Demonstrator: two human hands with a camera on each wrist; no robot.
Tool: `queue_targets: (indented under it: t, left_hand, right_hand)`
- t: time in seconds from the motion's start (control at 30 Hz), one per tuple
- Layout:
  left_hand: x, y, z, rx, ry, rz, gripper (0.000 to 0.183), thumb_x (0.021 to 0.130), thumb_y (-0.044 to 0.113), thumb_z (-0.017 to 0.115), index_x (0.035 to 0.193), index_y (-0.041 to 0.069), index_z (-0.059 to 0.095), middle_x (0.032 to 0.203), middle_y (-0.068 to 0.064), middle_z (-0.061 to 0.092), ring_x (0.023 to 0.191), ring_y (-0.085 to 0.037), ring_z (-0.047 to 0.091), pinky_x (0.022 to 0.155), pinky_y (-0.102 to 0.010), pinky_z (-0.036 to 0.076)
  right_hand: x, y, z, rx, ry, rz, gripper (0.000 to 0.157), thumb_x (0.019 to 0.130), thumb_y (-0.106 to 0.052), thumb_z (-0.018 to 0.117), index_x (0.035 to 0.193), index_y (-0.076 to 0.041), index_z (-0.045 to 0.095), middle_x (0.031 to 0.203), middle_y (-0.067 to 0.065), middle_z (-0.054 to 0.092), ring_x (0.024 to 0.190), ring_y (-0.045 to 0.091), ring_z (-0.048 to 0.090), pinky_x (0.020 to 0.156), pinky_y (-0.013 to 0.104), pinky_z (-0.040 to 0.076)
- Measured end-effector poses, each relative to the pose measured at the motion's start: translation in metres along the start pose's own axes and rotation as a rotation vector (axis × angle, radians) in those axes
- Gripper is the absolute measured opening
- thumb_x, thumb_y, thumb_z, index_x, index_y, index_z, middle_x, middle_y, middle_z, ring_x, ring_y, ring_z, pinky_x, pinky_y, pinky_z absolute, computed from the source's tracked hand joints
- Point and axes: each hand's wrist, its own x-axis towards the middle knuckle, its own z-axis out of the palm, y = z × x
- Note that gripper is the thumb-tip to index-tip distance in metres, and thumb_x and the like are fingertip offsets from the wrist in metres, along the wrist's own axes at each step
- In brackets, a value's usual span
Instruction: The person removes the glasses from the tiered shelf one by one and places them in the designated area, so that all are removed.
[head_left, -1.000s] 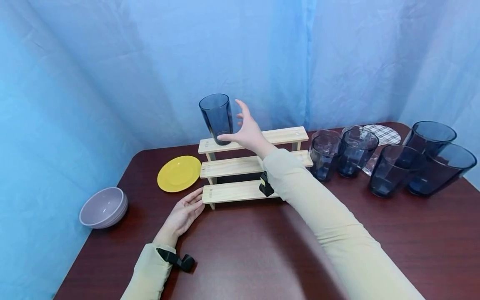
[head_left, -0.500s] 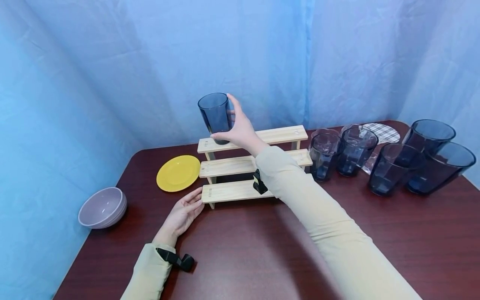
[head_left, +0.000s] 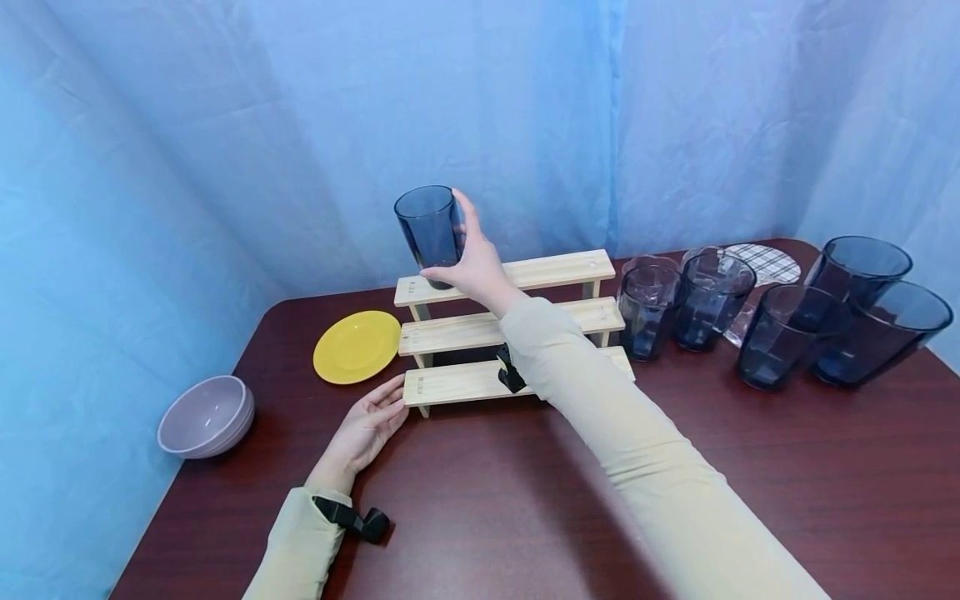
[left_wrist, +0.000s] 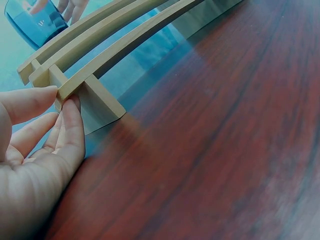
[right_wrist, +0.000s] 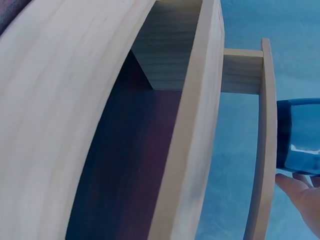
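A blue-tinted drinking glass (head_left: 429, 229) stands upright at the left end of the top board of a three-step wooden display rack (head_left: 457, 384). My right hand (head_left: 483, 262) holds this glass from its right side, thumb low near the base and fingers up along the far side toward the rim. In the right wrist view, the glass (right_wrist: 302, 135) sits against the top board, with part of the right hand (right_wrist: 305, 200) below it. With thumb and fingers, my left hand (head_left: 367, 429) pinches the left front corner of the lowest board, also plain in the left wrist view.
A yellow plate (head_left: 356, 347) lies left of the rack, and a lilac bowl (head_left: 206, 417) sits near the table's left edge. Several more blue glasses (head_left: 783, 337) stand at the right. Behind them is a white checked round piece (head_left: 772, 265). Blue curtains (head_left: 360, 125) hang behind the table.
My right hand has moved left from beside the glass and closed its fingers against it. The glass has barely shifted. My left hand stays at the rack's corner.
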Motion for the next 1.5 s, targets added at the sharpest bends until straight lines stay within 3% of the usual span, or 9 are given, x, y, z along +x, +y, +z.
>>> queue_targets:
  t: [0.33,0.83,1.2,1.5]
  left_hand:
    - [0.0,0.001,0.0,0.009,-0.004,-0.003,0.059,0.095,-0.01,0.04,0.149,-0.004,0.017,0.115,0.004,0.054,0.098,-0.001,0.059,0.084,-0.014,0.047]
    - [0.0,0.0,0.001,0.005,0.005,-0.006,0.059,0.095,-0.011,0.04,0.149,-0.004,0.017,0.111,0.005,0.056,0.097,-0.001,0.06,0.083,-0.014,0.047]
    - [0.001,0.001,0.0,0.016,0.006,-0.002,0.059,0.095,-0.01,0.041,0.149,-0.004,0.018,0.113,0.005,0.056,0.098,-0.002,0.06,0.083,-0.014,0.048]
    - [0.002,-0.003,-0.002,0.021,0.004,-0.005,0.059,0.095,-0.009,0.041,0.149,-0.004,0.017,0.113,0.006,0.057,0.098,-0.001,0.06,0.084,-0.014,0.047]
  right_hand:
    - [0.001,0.004,0.005,-0.023,0.046,0.003,0.105,0.081,-0.02,0.075,0.148,-0.045,-0.001,0.144,0.014,0.04,0.127,0.031,0.047,0.1,0.049,0.042]
    - [-0.009,0.005,0.001,-0.087,0.098,-0.055,0.104,0.078,-0.025,0.078,0.15,-0.04,0.004,0.139,0.014,0.047,0.127,0.026,0.047,0.099,0.048,0.042]
    - [-0.024,0.01,-0.017,-0.066,0.092,-0.106,0.104,0.074,-0.02,0.081,0.149,-0.035,0.011,0.131,0.017,0.052,0.116,0.03,0.054,0.094,0.047,0.045]
    - [-0.046,0.009,-0.031,-0.043,0.065,-0.132,0.105,0.072,-0.016,0.083,0.148,-0.032,0.012,0.133,0.02,0.048,0.121,0.034,0.05,0.097,0.05,0.043]
